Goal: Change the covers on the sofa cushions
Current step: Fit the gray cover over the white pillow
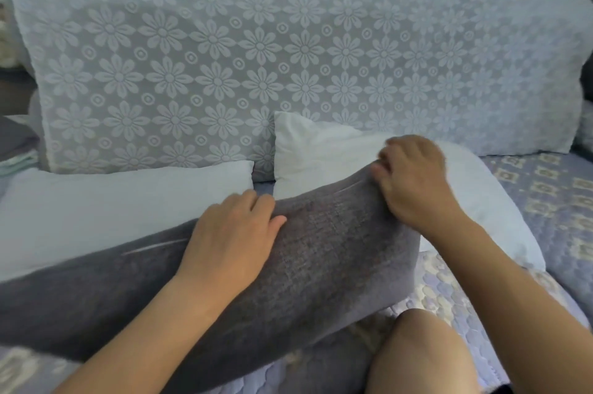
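Grey cover (321,233) under both hands

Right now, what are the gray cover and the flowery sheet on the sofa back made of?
The gray cover looks like coarse woven cloth, maybe linen-like or chenille: a rough, matte crosshatch weave shows. The left hand rests on it; the right hand pinches its edge. The flowery sheet looks like thin lace, likely synthetic: pale daisies stand out on a see-through mesh.
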Demonstrator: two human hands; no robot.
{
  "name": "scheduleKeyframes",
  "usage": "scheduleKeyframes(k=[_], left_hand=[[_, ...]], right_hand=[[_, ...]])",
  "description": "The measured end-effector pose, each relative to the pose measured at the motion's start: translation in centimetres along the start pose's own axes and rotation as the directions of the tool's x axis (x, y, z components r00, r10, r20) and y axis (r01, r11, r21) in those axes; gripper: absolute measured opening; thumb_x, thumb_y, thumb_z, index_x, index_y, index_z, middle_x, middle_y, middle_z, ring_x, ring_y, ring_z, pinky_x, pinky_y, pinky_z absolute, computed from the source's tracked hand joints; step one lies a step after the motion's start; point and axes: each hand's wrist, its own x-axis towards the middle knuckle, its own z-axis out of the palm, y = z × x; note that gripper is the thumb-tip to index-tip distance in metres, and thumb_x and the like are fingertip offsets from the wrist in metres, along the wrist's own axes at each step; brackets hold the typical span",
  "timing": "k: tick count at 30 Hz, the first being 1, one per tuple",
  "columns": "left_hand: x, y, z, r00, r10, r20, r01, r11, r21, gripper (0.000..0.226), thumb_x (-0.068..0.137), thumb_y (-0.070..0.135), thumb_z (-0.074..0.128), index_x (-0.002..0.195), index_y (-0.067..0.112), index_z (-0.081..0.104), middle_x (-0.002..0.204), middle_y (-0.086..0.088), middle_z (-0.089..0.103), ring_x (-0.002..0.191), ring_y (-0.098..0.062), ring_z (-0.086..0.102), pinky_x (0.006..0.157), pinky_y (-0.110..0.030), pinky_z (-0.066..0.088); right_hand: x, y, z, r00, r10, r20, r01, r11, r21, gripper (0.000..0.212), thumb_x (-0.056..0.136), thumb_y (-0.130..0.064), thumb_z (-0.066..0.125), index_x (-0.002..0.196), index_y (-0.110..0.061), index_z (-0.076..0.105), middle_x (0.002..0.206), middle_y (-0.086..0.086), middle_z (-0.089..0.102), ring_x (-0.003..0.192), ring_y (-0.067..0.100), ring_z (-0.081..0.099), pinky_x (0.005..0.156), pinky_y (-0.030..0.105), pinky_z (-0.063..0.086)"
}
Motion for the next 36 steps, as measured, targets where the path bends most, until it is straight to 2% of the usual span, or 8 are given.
scheduleKeyframes(k=[4, 7, 12, 21, 27, 31, 33, 36], left_hand=[[-1.9, -2.7, -1.2, 0.988, -0.144, 0.063, 0.131, 0.976, 0.173, 0.045, 0.104, 0.054, 0.034, 0.095, 0.019, 0.061, 0.088, -0.001, 0.056, 0.079, -0.023, 0.053, 0.064, -0.040, 0.045], [-3.5, -4.9, -1.9, 0.952, -0.291, 0.099, 0.246, 0.916, 0.317, 0.063, 0.099, 0.067, 0.019, 0.097, 0.021, 0.063, 0.090, -0.002, 0.063, 0.083, -0.025, 0.060, 0.071, -0.041, 0.046], [-3.5, -4.7, -1.4, 0.957, -0.220, 0.191, 0.178, 0.960, 0.214, 0.067, 0.094, 0.076, 0.004, 0.073, 0.029, 0.047, 0.064, 0.009, 0.056, 0.059, -0.018, 0.057, 0.056, -0.034, 0.042], [17.7, 9.5, -3.6, 0.957, 0.198, -0.211, -0.188, 0.980, 0.064, 0.049, 0.101, 0.058, 0.037, 0.078, 0.019, 0.055, 0.072, -0.008, 0.065, 0.064, -0.035, 0.062, 0.054, -0.034, 0.034], [28.7, 27.9, -2.0, 0.756, 0.359, -0.547, -0.412, 0.911, 0.028, 0.031, 0.100, 0.041, 0.055, 0.084, 0.015, 0.057, 0.078, -0.009, 0.061, 0.076, -0.034, 0.060, 0.065, -0.041, 0.042], [28.0, 35.2, 5.8, 0.907, 0.419, -0.047, -0.421, 0.897, -0.131, 0.033, 0.095, 0.023, 0.056, 0.128, 0.018, 0.052, 0.120, -0.011, 0.055, 0.113, -0.036, 0.053, 0.085, -0.047, 0.044], [25.7, 35.7, 9.9, 0.860, 0.350, 0.371, -0.303, 0.936, -0.179, 0.060, 0.095, 0.021, 0.050, 0.152, 0.027, 0.032, 0.146, -0.012, 0.040, 0.133, -0.037, 0.039, 0.102, -0.048, 0.040], [21.9, 34.2, 14.8, 0.685, 0.252, 0.683, -0.213, 0.967, -0.143, 0.064, 0.099, 0.029, 0.044, 0.158, 0.032, 0.018, 0.159, -0.011, 0.022, 0.144, -0.036, 0.025, 0.112, -0.050, 0.031]], right_hand=[[-1.3, -3.3, 1.3, 0.870, -0.335, 0.362, 0.315, 0.942, 0.114, 0.075, 0.093, -0.077, 0.028, 0.143, -0.025, 0.047, 0.131, -0.004, 0.055, 0.131, 0.018, 0.043, 0.122, 0.045, 0.015], [-1.0, -4.0, 1.6, 0.821, -0.358, 0.445, 0.376, 0.925, 0.049, 0.097, 0.079, -0.092, 0.028, 0.148, -0.025, 0.039, 0.127, -0.003, 0.056, 0.123, 0.022, 0.050, 0.117, 0.044, 0.025], [-1.3, -5.5, 0.4, 0.748, -0.419, 0.515, 0.429, 0.897, 0.107, 0.045, 0.090, -0.073, 0.047, 0.085, -0.028, 0.048, 0.075, -0.006, 0.052, 0.077, 0.023, 0.055, 0.069, 0.037, 0.041], [-1.9, 11.2, -12.1, 0.999, -0.035, -0.025, 0.028, 0.969, -0.244, 0.035, 0.095, -0.055, 0.054, 0.086, -0.023, 0.063, 0.074, 0.003, 0.066, 0.073, 0.032, 0.063, 0.057, 0.036, 0.029], [-5.5, 25.5, -17.6, 0.797, 0.093, -0.597, -0.425, 0.788, -0.445, 0.007, 0.089, -0.024, 0.061, 0.095, -0.021, 0.065, 0.073, 0.005, 0.064, 0.071, 0.033, 0.059, 0.072, 0.042, 0.033], [-11.7, 34.2, -12.4, 0.806, 0.201, -0.557, -0.548, 0.611, -0.572, 0.040, 0.090, -0.006, 0.053, 0.128, -0.016, 0.061, 0.081, 0.006, 0.059, 0.076, 0.032, 0.053, 0.076, 0.044, 0.034], [-15.2, 37.7, -8.7, 0.833, 0.487, -0.262, -0.529, 0.566, -0.633, 0.055, 0.087, -0.007, 0.056, 0.141, -0.016, 0.051, 0.096, 0.007, 0.062, 0.090, 0.033, 0.057, 0.083, 0.045, 0.039], [-18.7, 40.9, -4.0, 0.548, 0.803, 0.234, -0.574, 0.565, -0.593, 0.064, 0.095, -0.019, 0.047, 0.155, -0.026, 0.027, 0.138, 0.009, 0.050, 0.125, 0.034, 0.047, 0.100, 0.048, 0.043]])
